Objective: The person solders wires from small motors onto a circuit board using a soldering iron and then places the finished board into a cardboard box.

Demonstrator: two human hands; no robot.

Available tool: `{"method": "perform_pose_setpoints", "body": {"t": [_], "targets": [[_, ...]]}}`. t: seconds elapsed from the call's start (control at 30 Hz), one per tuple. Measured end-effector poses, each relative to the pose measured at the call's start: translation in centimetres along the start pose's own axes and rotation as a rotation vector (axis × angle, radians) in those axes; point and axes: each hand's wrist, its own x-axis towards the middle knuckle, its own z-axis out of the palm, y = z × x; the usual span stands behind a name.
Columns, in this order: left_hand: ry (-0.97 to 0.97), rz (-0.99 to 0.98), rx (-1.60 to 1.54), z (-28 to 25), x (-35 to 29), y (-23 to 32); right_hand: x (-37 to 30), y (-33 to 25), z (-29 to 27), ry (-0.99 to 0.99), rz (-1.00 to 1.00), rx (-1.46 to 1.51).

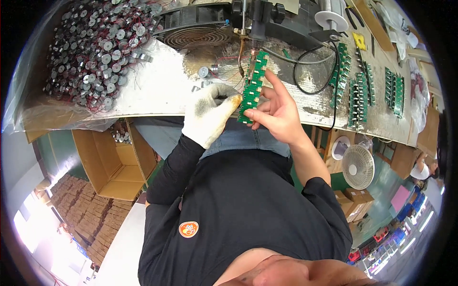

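Note:
A long green circuit board strip (254, 83) stands tilted away from me at the table's front edge. Bare, my right hand (279, 109) grips it from the right, thumb on its near end and fingers behind. My left hand (207, 112), in a white glove with stained fingertips, is closed in a pinch at the strip's left edge; whatever lies between its fingers is hidden. Just beyond the strip, a soldering iron (258, 24) points down, with a thin feed tube (242, 52) beside it. A small round motor (204, 72) with thin wires lies beyond the glove.
Many small motors with red wires (105, 57) are heaped at the left. A black round fan (195, 35) and a solder spool (330, 19) stand at the back. More board strips (358, 97) lie right, near a black cable (298, 76). An open carton (117, 178) is below left.

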Motion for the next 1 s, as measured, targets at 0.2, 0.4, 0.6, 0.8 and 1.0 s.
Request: {"method": "perform_pose_setpoints", "body": {"t": [0.2,0.4,0.6,0.8,1.0], "targets": [[-0.051,-0.055,0.046,0.00,0.70,0.22,-0.06,0.31,-0.17,0.006,-0.030,0.014],[-0.062,-0.016,-0.083,0.07,0.90,0.38,0.09,0.33,-0.23,0.006,-0.044,0.017],[-0.071,0.002,-0.080,-0.09,1.11,0.20,0.23,0.27,-0.12,0.010,-0.064,0.027],[-0.049,0.005,-0.161,-0.04,1.01,0.36,0.33,0.13,-0.03,0.010,-0.079,0.025],[-0.054,-0.006,-0.111,-0.07,0.89,0.60,0.24,0.16,0.06,0.016,-0.086,0.028]]}}
